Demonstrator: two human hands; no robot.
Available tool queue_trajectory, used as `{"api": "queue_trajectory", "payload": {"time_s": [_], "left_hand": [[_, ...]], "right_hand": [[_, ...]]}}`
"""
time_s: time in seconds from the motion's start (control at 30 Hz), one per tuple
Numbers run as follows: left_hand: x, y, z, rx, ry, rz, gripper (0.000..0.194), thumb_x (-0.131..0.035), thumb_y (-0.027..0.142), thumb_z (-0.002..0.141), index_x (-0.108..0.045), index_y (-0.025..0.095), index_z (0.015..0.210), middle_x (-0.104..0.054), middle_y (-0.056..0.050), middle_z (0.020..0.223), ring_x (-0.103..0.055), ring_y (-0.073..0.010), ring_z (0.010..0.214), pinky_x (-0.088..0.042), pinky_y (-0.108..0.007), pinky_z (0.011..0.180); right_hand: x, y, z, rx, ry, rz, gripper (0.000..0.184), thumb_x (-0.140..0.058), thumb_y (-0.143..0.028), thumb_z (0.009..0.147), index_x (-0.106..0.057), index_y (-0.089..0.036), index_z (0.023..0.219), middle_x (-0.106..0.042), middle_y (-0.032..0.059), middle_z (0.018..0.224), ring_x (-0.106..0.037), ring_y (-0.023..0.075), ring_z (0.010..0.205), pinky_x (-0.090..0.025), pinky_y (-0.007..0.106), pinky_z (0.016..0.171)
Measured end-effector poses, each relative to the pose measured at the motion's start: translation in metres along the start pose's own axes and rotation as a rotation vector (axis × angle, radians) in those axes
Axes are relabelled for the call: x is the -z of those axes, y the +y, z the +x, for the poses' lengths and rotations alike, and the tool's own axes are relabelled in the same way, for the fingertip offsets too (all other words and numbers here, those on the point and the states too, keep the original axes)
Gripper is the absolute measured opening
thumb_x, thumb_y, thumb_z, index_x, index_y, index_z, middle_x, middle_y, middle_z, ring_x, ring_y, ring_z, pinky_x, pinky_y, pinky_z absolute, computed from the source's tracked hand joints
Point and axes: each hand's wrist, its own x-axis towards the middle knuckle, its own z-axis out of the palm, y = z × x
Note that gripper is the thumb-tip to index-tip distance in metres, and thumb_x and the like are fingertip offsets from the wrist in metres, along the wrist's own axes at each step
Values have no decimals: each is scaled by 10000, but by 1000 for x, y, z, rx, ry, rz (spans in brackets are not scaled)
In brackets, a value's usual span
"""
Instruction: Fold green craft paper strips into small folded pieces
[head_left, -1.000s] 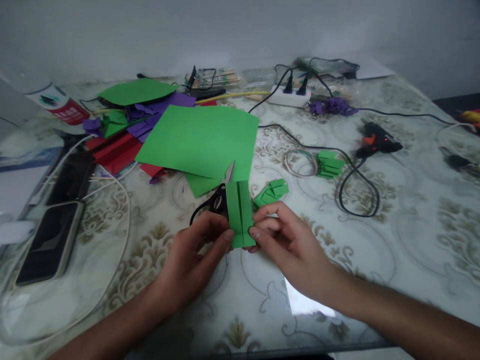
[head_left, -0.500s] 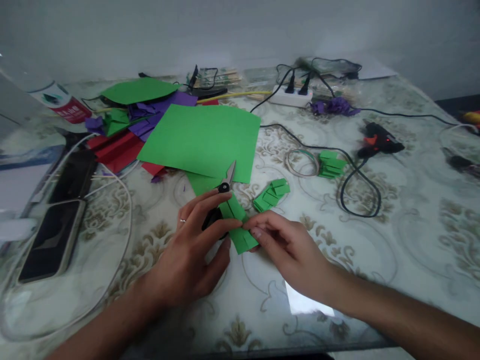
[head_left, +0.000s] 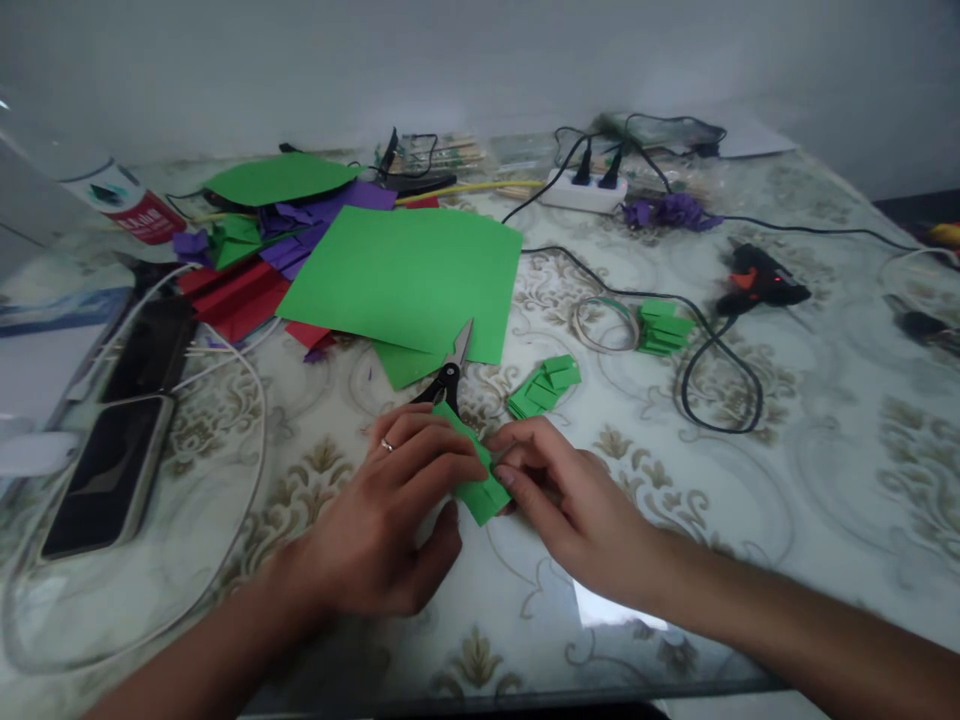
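Observation:
A small folded strip of green paper [head_left: 482,497] lies slanted between my two hands. My left hand [head_left: 397,490], with a ring on one finger, holds it from above; the fingers are pressed together on it and the thumb stands off to the side. My right hand [head_left: 574,500] pinches the strip's right edge between thumb and forefinger. Just beyond the left fingers are black-handled scissors [head_left: 448,374], blades pointing away and resting over the edge of a large green sheet [head_left: 405,280]. A folded green paper bundle [head_left: 545,387] sits beyond the right hand.
Another green bundle [head_left: 664,328] and a roll of tape [head_left: 604,326] lie farther right. A glue gun [head_left: 766,278] trails a looped cord. A power strip [head_left: 585,193] stands at the back. Left are phones [head_left: 109,478], a white cable [head_left: 260,440], red paper [head_left: 236,298] and a bottle [head_left: 135,208].
The green strip has shifted slightly toward me. My left fingers have drawn back from the scissors and now lie over the strip, leaving more of the handles showing. My right hand keeps its pinch.

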Motion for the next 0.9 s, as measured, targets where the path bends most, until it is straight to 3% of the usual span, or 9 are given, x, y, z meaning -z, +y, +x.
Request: {"api": "queue_trajectory", "payload": {"time_s": [0.23,0.5,0.77,0.9], "left_hand": [[-1,3,0,2,-35,-12,385,-571,66,758,-610,188,1121,-673,-88,989,-596,-289,971,-472,-558,958],[-2,5,-1,9,-44,132,276,-587,56,779,-616,208,1007,-633,-81,985,-561,-289,983,-460,-550,942],[-5,5,-4,-45,41,254,270,-630,33,770,-625,206,977,-625,-121,1292,-524,-340,1289,-334,-618,1161],[-6,5,-7,-51,68,332,293,-652,62,771,-630,228,1012,-598,-116,1366,-486,-347,1350,-344,-608,1181]], "right_hand": [[0,-1,1,30,-23,-45,116,-474,-156,1044,-506,-233,1125,-656,-11,819,-650,147,745,-461,261,672],[0,-2,1,39,-20,-74,78,-478,-190,1045,-544,-231,1041,-617,-16,787,-614,140,697,-459,246,627],[-1,-1,2,-46,-20,125,177,-484,-176,1035,-653,-206,992,-693,8,850,-724,136,763,-559,230,685],[-3,-1,2,-82,-4,209,189,-522,-151,997,-706,-192,987,-732,22,851,-746,147,782,-585,247,715]]}}
